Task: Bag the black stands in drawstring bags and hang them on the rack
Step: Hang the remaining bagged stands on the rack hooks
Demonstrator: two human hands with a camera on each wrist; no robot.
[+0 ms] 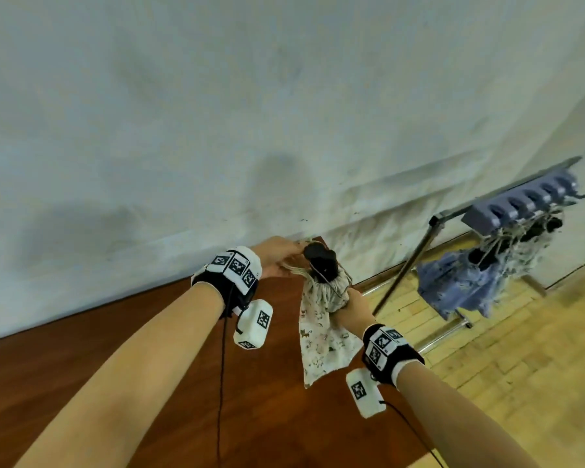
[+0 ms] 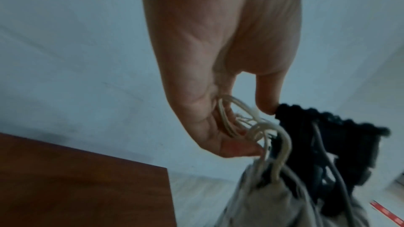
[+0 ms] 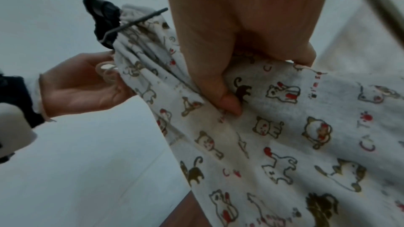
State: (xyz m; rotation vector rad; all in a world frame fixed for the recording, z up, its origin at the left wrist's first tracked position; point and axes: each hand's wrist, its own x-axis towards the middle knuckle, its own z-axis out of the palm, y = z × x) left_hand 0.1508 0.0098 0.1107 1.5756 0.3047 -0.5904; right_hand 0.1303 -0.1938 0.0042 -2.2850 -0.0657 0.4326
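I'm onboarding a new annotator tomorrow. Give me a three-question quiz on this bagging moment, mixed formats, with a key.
1. True or false: the black stand sits fully inside the cat-print bag.
2. Which hand pinches the drawstring cords? A) left hand B) right hand C) neither
3. Fill in: the rack stands to the person's ____.

Key: 1 false, its top sticks out of the gathered mouth; 2 A, the right hand grips the bag's cloth; 3 right.
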